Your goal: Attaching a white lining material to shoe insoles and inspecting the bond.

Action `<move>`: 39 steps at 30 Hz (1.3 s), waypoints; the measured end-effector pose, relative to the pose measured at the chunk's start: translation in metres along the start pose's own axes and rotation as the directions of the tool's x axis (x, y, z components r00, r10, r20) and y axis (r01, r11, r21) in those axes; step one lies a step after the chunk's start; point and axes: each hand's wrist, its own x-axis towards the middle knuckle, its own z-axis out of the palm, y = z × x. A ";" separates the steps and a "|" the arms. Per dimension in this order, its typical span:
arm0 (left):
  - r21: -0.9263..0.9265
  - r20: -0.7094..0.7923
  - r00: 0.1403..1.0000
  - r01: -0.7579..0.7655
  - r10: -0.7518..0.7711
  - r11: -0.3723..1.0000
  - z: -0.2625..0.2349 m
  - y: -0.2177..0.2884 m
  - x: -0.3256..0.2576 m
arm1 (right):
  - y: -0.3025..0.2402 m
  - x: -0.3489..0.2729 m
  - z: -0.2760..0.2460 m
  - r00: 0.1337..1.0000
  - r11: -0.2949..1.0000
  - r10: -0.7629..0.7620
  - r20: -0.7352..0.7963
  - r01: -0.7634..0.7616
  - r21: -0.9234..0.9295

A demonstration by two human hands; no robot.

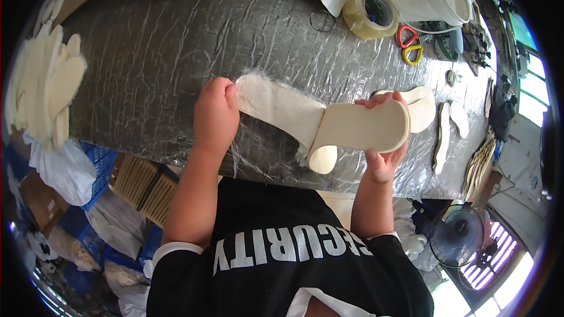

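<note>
Cream insole (364, 126) spans the right hand's (393, 158) parted fingers; the left hand's (217, 108) closed fingers pinch a fuzzy-edged strip (279, 103) by the desk's (147, 70) near edge; even tension seems best.

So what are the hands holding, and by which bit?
The left hand pinches the left end of a fuzzy-edged cream strip; the right hand grips the rounded right end of a smooth cream insole.

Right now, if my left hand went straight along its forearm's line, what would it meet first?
Your left hand looks free to pass over the dark table as far as the picture shows, though depth is unclear.
</note>
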 end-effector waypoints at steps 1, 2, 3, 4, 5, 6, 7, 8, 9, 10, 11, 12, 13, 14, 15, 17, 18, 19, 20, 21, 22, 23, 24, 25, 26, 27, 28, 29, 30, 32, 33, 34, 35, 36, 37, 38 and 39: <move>0.005 0.002 1.000 -0.004 0.004 1.000 -0.001 0.001 -0.001 | 0.000 0.001 0.007 1.000 0.999 0.030 -0.002 -0.030 0.023; -0.490 0.106 0.963 0.269 -0.250 0.829 -0.003 0.007 0.000 | 0.001 0.003 0.011 0.998 0.997 0.058 -0.006 -0.057 0.043; -0.802 0.320 0.860 0.469 -0.398 0.369 -0.004 0.012 0.000 | 0.009 0.004 0.010 0.994 0.994 0.093 0.054 -0.096 0.053; -0.801 0.321 0.862 0.468 -0.393 0.373 -0.003 0.017 -0.004 | 0.014 0.008 0.013 0.995 0.994 0.090 0.048 -0.093 0.054; -0.844 0.284 0.844 0.445 -0.455 0.299 -0.002 0.022 -0.011 | 0.021 0.014 0.018 0.990 0.991 0.113 0.083 -0.118 0.064; -0.883 0.253 0.819 0.413 -0.516 0.223 -0.003 0.025 -0.020 | 0.025 0.017 0.023 0.984 0.987 0.135 0.118 -0.143 0.070; -0.810 0.422 0.828 0.527 -0.370 0.257 -0.005 0.017 -0.035 | 0.025 0.019 0.027 0.979 0.980 0.170 0.113 -0.180 0.088; -0.658 0.572 0.740 0.671 -0.354 0.341 -0.006 0.025 -0.045 | 0.028 0.021 0.033 0.972 0.970 0.206 0.112 -0.219 0.109; -0.475 0.695 0.623 0.773 -0.358 0.422 -0.006 0.036 -0.054 | 0.034 0.022 0.039 0.977 0.976 0.191 0.090 -0.199 0.089; -0.446 0.791 0.543 0.826 -0.280 0.344 0.004 0.035 -0.065 | 0.035 0.024 0.043 0.977 0.975 0.191 0.093 -0.199 0.094; -0.495 0.794 0.556 0.826 -0.245 0.270 0.010 0.042 -0.069 | 0.035 0.026 0.047 0.969 0.965 0.226 0.104 -0.237 0.113; -0.539 0.796 0.571 0.819 -0.199 0.195 0.019 0.051 -0.069 | 0.034 0.028 0.047 0.960 0.955 0.258 0.108 -0.271 0.124; -0.541 0.796 0.573 0.818 -0.194 0.194 0.026 0.057 -0.067 | 0.037 0.029 0.046 0.955 0.951 0.271 0.120 -0.285 0.116; -0.586 0.771 0.613 0.789 -0.173 0.186 0.033 0.061 -0.063 | 0.038 0.030 0.047 0.954 0.951 0.271 0.125 -0.285 0.117; -0.629 0.743 0.652 0.757 -0.151 0.177 0.038 0.063 -0.059 | 0.039 0.031 0.049 0.937 0.929 0.326 0.122 -0.342 0.142; -0.638 0.738 0.652 0.758 -0.175 0.132 0.042 0.069 -0.056 | 0.043 0.031 0.046 0.919 0.901 0.369 0.141 -0.391 0.190; -0.644 0.737 0.647 0.760 -0.196 0.090 0.044 0.070 -0.055 | 0.044 0.030 0.041 0.919 0.901 0.368 0.143 -0.390 0.187; -0.646 0.735 0.649 0.758 -0.194 0.089 0.046 0.069 -0.054 | 0.043 0.029 0.035 0.917 0.907 0.355 0.184 -0.385 0.169; -0.648 0.749 0.637 0.762 -0.181 -0.001 0.049 0.067 -0.053 | 0.042 0.027 0.032 0.913 0.913 0.342 0.223 -0.380 0.152; -0.643 0.763 0.625 0.760 -0.165 -0.090 0.051 0.065 -0.053 | 0.041 0.024 0.029 0.897 0.892 0.387 0.215 -0.423 0.158; -0.644 0.762 0.627 0.759 -0.163 -0.090 0.052 0.065 -0.054 | 0.041 0.021 0.027 0.897 0.893 0.385 0.215 -0.421 0.156; -0.641 0.767 0.620 0.757 -0.166 -0.131 0.054 0.065 -0.054 | 0.041 0.019 0.024 0.878 0.902 0.407 0.252 -0.430 0.041; -0.636 0.771 0.613 0.753 -0.169 -0.171 0.055 0.066 -0.053 | 0.042 0.017 0.020 0.856 0.900 0.432 0.284 -0.429 -0.075; -0.636 0.771 0.614 0.753 -0.166 -0.169 0.056 0.066 -0.051 | 0.042 0.016 0.015 0.859 0.903 0.403 0.315 -0.319 -0.287; -0.641 0.767 0.620 0.755 -0.166 -0.142 0.057 0.067 -0.049 | 0.034 0.017 0.013 0.861 0.902 0.403 0.310 -0.318 -0.290; -0.648 0.759 0.627 0.754 -0.175 -0.112 0.056 0.067 -0.047 | 0.022 0.018 0.015 0.827 0.846 0.455 0.329 -0.287 -0.449; -0.649 0.758 0.627 0.753 -0.179 -0.109 0.055 0.068 -0.045 | 0.016 0.017 0.015 0.792 0.768 0.509 0.337 -0.241 -0.593; -0.656 0.743 0.636 0.754 -0.211 -0.035 0.054 0.073 -0.041 | 0.015 0.013 0.011 0.803 0.765 0.496 0.331 -0.224 -0.604; -0.657 0.724 0.646 0.753 -0.241 0.040 0.052 0.077 -0.039 | 0.015 0.012 0.008 0.805 0.764 0.496 0.327 -0.225 -0.605; -0.670 0.705 0.670 0.737 -0.234 0.090 0.051 0.082 -0.037 | 0.013 0.011 0.003 0.764 0.733 0.566 0.309 -0.295 -0.613; -0.683 0.683 0.694 0.718 -0.229 0.138 0.051 0.083 -0.036 | 0.013 0.011 0.001 0.766 0.732 0.566 0.305 -0.297 -0.613; -0.681 0.684 0.693 0.719 -0.227 0.140 0.052 0.082 -0.036 | 0.013 0.012 -0.001 0.764 0.747 0.555 0.328 -0.286 -0.600; -0.691 0.658 0.714 0.699 -0.240 0.186 0.053 0.080 -0.036 | 0.013 0.013 -0.003 0.763 0.761 0.544 0.349 -0.274 -0.588; -0.698 0.630 0.735 0.678 -0.252 0.231 0.054 0.079 -0.036 | 0.015 0.013 -0.007 0.765 0.761 0.543 0.345 -0.275 -0.588; -0.697 0.631 0.735 0.678 -0.249 0.233 0.055 0.078 -0.037 | 0.019 0.012 -0.011 0.751 0.784 0.560 0.350 -0.343 -0.518; -0.689 0.642 0.716 0.696 -0.273 0.204 0.056 0.078 -0.038 | 0.023 0.011 -0.014 0.737 0.798 0.575 0.356 -0.408 -0.443; -0.680 0.654 0.696 0.712 -0.296 0.175 0.056 0.078 -0.039 | 0.025 0.010 -0.016 0.739 0.798 0.574 0.353 -0.409 -0.443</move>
